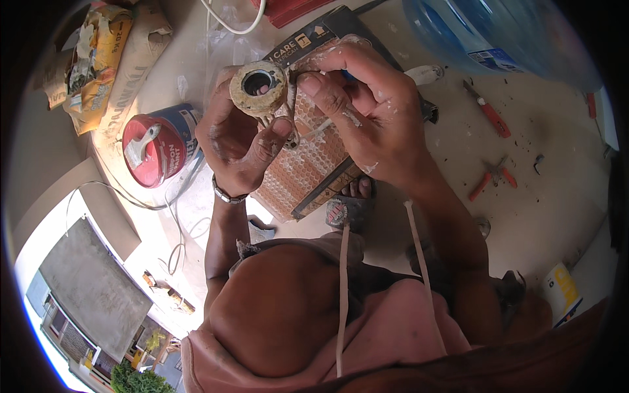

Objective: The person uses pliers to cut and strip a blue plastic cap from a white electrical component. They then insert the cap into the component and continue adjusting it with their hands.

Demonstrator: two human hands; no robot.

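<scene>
Before me, the crusted ring (pixel 257 107) is resting in the left hand (pixel 226 141), above the wrapped carton (pixel 306 175) — fingers are gripping its rim. The right hand (pixel 379 110) is pinching at its edge, seemingly on the thin cord (pixel 291 105). For control, the left should be bracing while the right is working gently. Pliers (pixel 495 173) are lying well apart.

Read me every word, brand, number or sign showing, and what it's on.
I won't copy wording; print shows on:
Black box panel: pale lettering, arrow sign.
Red-and-blue bucket: white lettering.
Yellow sack: dark lettering.
Brown sack: lettering.
Bottle label: too small to read.
Sandal emblem: unreadable.
White-and-yellow packet: lettering.
</scene>
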